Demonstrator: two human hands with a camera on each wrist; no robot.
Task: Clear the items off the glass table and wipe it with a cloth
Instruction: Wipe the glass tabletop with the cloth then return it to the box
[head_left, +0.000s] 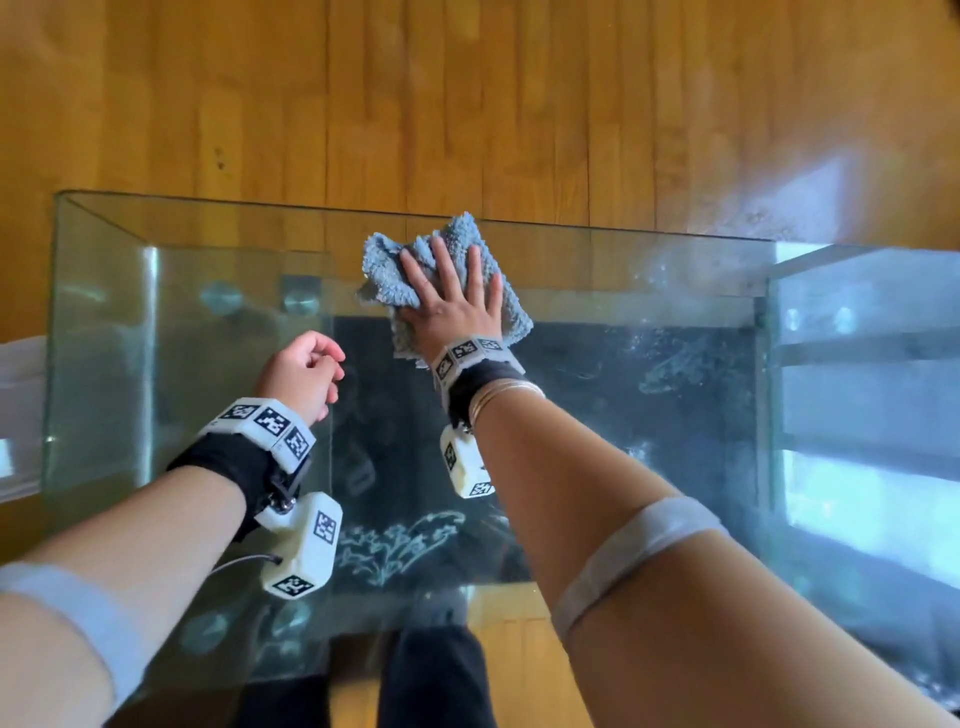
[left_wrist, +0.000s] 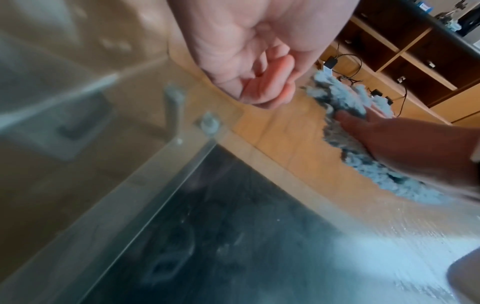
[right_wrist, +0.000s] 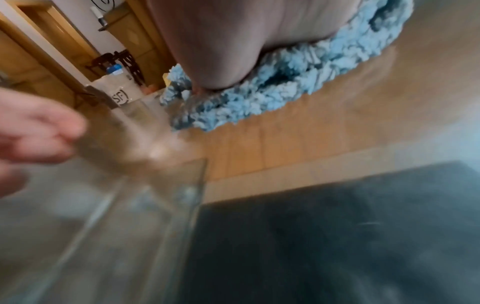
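Cloth: a shaggy blue-grey cloth lies bunched on the glass counter, close to the counter's far edge and about midway along it.
Right hand: the right hand lies flat on top of the cloth, palm down; its fingers are straight and spread, pressing the cloth onto the glass rather than pinching it. The right wrist view shows the heel of the palm bearing down on the pile.
Left hand: the left hand hangs over the counter nearer the person than the cloth and to the cloth's left; its fingers are loosely curled toward the palm and hold nothing.
Counter: no loose items show on the top; smears and dried marks show on the glass to the right of the cloth and nearer the person than it. A dark lower panel and the wooden floor show through the glass.
Step in hand: clearing looks finished; wiping is under way, with the cloth at the far edge.
Next move: likely a firm sweep of the cloth from the far edge toward the smeared glass on its right, palm kept flat so the bunched cloth does not roll out from under the hand or slip off that edge.
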